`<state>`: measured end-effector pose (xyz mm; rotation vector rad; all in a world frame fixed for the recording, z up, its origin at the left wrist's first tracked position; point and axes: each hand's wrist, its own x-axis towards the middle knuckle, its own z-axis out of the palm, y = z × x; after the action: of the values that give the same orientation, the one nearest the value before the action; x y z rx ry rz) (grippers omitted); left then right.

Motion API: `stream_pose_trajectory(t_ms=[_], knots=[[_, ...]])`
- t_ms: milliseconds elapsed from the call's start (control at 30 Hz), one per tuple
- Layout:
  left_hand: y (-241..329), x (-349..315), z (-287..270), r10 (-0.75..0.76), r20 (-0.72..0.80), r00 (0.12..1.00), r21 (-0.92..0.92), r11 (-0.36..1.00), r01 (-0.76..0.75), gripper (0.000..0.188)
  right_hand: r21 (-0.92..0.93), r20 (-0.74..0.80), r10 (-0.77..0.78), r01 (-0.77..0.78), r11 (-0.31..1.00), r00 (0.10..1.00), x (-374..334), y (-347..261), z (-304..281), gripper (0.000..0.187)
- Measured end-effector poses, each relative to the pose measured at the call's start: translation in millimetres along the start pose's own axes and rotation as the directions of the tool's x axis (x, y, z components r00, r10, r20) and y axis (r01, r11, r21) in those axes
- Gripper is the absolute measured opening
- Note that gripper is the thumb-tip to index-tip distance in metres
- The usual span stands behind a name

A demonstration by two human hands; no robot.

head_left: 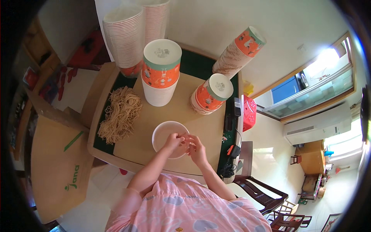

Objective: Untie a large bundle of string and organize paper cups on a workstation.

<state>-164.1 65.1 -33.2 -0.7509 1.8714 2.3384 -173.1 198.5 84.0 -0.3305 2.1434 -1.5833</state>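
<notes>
White bowl (160, 135): upright, mouth up, on the near part of the board, between the forearms and the stacks; the hands cover its right side.
Left hand (175, 141): over the bowl, fingers curled in, close to the other hand's fingertips; whether it grips something, I cannot tell.
Right hand (196, 149): at the bowl's right rim, fingers bent toward the left hand; whether they pinch anything or touch the rim, I cannot tell.
Strings (120, 114): a tan, tangled heap, left of the bowl and farther back, partly on the board.
Middle stack (161, 77): bottoms up, orange and green on top, white below, behind the bowl.
Short stack (211, 94): also bottoms up, orange, right of the middle stack.
Leaning stack (240, 50): tilted in view, at the table's back right corner.
Tall stacks (123, 40): two, mostly white, back left.
Board (135, 150): brown, flat on the green table (198, 62).
Plug (233, 150): orange and black, by black cables (228, 170) at the right edge.
Carton (56, 158): brown, open, left of the table.
Chair (266, 193): dark wood, lower right.
</notes>
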Motion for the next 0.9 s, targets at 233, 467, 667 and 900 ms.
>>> stream_pose_trajectory(t_ms=[233, 467, 667, 900], knots=[[41, -4, 8, 0.312, -0.093, 0.946, 0.589, 0.783, -0.2, 0.02, 0.017, -0.009, -0.02, 0.02, 1.0, 1.0, 0, 6, 7, 0.037], [25, -4, 3, 0.021, -0.022, 1.0, 0.117, 0.993, -0.019, 0.011, 0.052, -0.027, -0.003, 0.004, 0.999, 1.0, -10, 5, 4, 0.033], [43, -16, -4, -0.335, 0.249, 0.909, -0.492, 0.764, 0.416, 0.011, 0.011, 0.013, -0.214, 0.214, 0.977, 0.977, -26, -7, 20, 0.022], [47, -25, -12, -0.35, 0.35, 0.869, -0.135, 0.899, 0.416, 0.013, -0.203, 0.145, -0.416, 0.439, 0.875, 0.898, -31, -27, 17, 0.02]])
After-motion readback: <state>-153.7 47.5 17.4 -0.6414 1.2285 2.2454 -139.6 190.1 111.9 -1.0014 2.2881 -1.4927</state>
